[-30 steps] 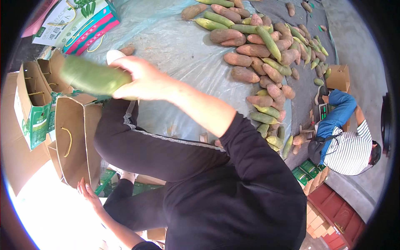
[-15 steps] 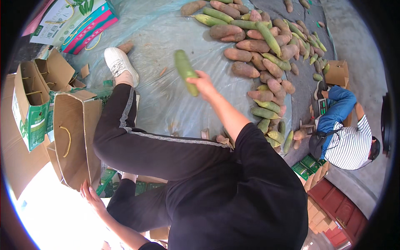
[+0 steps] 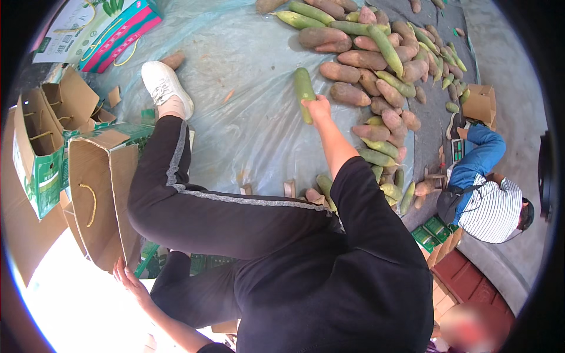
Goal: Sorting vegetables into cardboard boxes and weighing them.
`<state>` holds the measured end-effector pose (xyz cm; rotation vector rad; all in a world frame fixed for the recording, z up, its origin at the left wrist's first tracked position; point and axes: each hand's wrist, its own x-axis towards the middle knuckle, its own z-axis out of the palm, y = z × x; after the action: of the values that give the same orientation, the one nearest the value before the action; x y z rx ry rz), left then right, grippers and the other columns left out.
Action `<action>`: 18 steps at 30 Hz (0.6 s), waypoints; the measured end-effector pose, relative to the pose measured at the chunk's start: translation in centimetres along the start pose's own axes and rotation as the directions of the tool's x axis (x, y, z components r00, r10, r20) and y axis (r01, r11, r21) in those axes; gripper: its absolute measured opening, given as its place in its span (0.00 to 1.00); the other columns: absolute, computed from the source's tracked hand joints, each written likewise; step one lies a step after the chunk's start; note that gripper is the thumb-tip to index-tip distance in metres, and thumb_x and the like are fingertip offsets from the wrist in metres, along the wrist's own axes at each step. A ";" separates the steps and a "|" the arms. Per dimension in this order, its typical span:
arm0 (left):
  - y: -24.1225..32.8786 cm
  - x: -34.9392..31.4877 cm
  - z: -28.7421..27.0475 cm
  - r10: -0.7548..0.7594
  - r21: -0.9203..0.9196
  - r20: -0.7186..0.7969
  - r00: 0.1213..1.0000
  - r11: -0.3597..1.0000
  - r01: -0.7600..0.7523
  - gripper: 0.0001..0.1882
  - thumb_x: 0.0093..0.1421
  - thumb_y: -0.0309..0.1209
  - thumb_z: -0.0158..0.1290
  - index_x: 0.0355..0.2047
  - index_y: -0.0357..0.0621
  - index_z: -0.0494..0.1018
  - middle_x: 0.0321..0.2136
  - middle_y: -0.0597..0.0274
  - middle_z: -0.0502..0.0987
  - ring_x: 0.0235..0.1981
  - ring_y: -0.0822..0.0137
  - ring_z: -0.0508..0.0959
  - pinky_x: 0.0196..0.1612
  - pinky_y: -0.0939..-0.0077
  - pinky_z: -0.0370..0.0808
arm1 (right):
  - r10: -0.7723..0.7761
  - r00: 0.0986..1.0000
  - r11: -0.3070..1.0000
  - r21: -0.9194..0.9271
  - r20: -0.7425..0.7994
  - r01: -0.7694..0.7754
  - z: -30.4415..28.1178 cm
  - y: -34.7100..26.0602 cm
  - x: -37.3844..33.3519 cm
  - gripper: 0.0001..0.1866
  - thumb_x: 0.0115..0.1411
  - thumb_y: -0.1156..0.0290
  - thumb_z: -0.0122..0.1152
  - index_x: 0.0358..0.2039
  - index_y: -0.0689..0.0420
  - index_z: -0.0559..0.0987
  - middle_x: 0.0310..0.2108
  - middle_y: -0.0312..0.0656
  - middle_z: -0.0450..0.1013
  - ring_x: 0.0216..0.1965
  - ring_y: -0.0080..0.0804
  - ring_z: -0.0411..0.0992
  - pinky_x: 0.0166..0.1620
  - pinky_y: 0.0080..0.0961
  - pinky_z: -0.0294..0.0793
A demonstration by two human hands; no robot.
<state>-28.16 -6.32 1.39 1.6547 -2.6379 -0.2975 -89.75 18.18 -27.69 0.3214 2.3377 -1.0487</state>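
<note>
My right hand (image 3: 318, 109) is closed round the lower end of a long green radish (image 3: 303, 85), holding it upright over the plastic sheet, left of the heap. My left hand (image 3: 132, 283) rests with fingers stretched out at the lower edge of an open cardboard gift box (image 3: 97, 194), which has a yellow cord handle. The heap holds green radishes (image 3: 385, 52) and brownish-pink roots (image 3: 348, 94) lying loosely over one another.
More open boxes (image 3: 41, 153) stand at the left, beside my white shoe (image 3: 165, 88). A printed carton (image 3: 94, 32) lies at the upper left. Clear plastic sheeting (image 3: 247, 135) covers the floor. At the right, a person in a striped top (image 3: 491, 212) sits near a scale (image 3: 457, 150).
My right hand has carried the green radish to the right, closer to the heap. My left hand stays at the box edge. The person at the right has shifted an arm.
</note>
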 end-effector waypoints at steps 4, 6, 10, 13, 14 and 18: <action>0.2 0.3 0.3 0.018 -0.017 -0.014 1.000 1.000 -0.019 0.22 0.67 0.41 0.34 0.48 0.36 0.69 0.46 0.48 0.69 0.51 0.52 0.64 0.53 0.58 0.61 | 0.018 0.999 0.990 -0.141 0.028 -0.014 -0.1 0.8 1.0 0.32 0.42 0.64 0.70 0.49 0.59 0.72 0.43 0.49 0.73 0.45 0.43 0.72 0.47 0.33 0.71; 0.1 0.4 0.5 0.023 -0.024 -0.018 1.000 0.999 -0.024 0.22 0.67 0.40 0.34 0.48 0.36 0.69 0.46 0.48 0.69 0.51 0.52 0.65 0.53 0.58 0.61 | -0.013 0.998 0.974 -0.224 0.063 0.027 0.0 2.3 0.5 0.32 0.41 0.64 0.71 0.49 0.59 0.72 0.44 0.49 0.73 0.45 0.42 0.72 0.47 0.32 0.71; -0.7 -0.1 0.3 0.003 -0.030 -0.013 1.000 1.000 -0.004 0.21 0.67 0.40 0.35 0.48 0.37 0.68 0.46 0.49 0.69 0.51 0.53 0.65 0.53 0.58 0.62 | -0.045 0.993 0.979 -0.193 0.107 0.065 -0.1 3.1 -4.0 0.32 0.41 0.66 0.71 0.48 0.59 0.72 0.43 0.49 0.73 0.44 0.42 0.72 0.46 0.32 0.71; -0.8 0.0 0.3 0.019 -0.024 -0.012 1.000 1.000 -0.020 0.21 0.67 0.39 0.35 0.48 0.37 0.68 0.46 0.49 0.69 0.50 0.53 0.65 0.52 0.58 0.62 | -0.021 0.991 0.996 -0.081 0.130 0.031 -0.5 3.7 -5.4 0.31 0.41 0.68 0.70 0.48 0.60 0.72 0.43 0.49 0.73 0.43 0.41 0.73 0.45 0.32 0.72; -0.8 0.0 0.3 0.026 -0.023 -0.014 1.000 0.999 -0.026 0.21 0.67 0.39 0.35 0.48 0.37 0.69 0.46 0.49 0.69 0.50 0.53 0.65 0.52 0.58 0.62 | -0.008 0.990 0.995 -0.099 0.138 0.022 -0.7 3.7 -5.7 0.31 0.41 0.68 0.70 0.48 0.60 0.72 0.43 0.49 0.73 0.43 0.41 0.73 0.45 0.32 0.72; -0.1 0.2 0.3 0.026 -0.027 -0.013 1.000 0.999 -0.026 0.21 0.67 0.39 0.35 0.48 0.37 0.69 0.46 0.49 0.69 0.50 0.53 0.65 0.52 0.58 0.62 | -0.002 0.990 0.994 -0.105 0.140 0.017 -1.2 4.2 -5.8 0.31 0.42 0.68 0.70 0.48 0.60 0.72 0.42 0.49 0.73 0.43 0.40 0.73 0.45 0.32 0.72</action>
<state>-28.21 -6.49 1.10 1.6081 -2.6317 -0.3204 -83.67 21.93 -26.32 0.1901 2.2609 -0.9171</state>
